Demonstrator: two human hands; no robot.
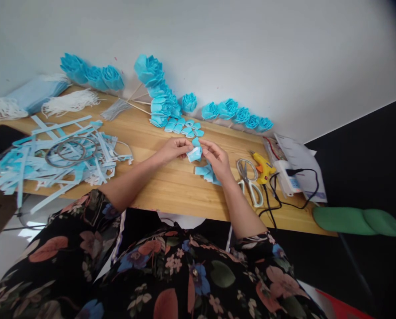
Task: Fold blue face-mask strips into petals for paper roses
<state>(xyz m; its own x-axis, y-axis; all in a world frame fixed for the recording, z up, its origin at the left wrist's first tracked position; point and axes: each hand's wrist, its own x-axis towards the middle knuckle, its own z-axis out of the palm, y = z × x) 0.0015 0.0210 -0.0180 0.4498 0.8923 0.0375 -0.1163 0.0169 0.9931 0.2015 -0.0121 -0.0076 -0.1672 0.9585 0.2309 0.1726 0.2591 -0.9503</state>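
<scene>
Between my two hands, just above the wooden table [161,177], is a small light-blue fabric petal [194,154] with a white edge. My left hand [177,149] pinches it from the left. The fingers of my right hand [217,157] close on its right side. Several cut blue pieces [203,171] lie under and beside my right hand. Beyond my hands, small folded blue petals [184,127] lie in rows. Behind them stands a cluster of finished blue flowers [161,104] on sticks.
A heap of blue and white strips [61,155] with wire rings covers the left side. To the right lie white-handled scissors [251,184], a yellow glue gun [264,168], a power strip [287,178] and black cords. Blue face masks [38,93] lie at the back left, and more blue flowers [229,108] line the wall.
</scene>
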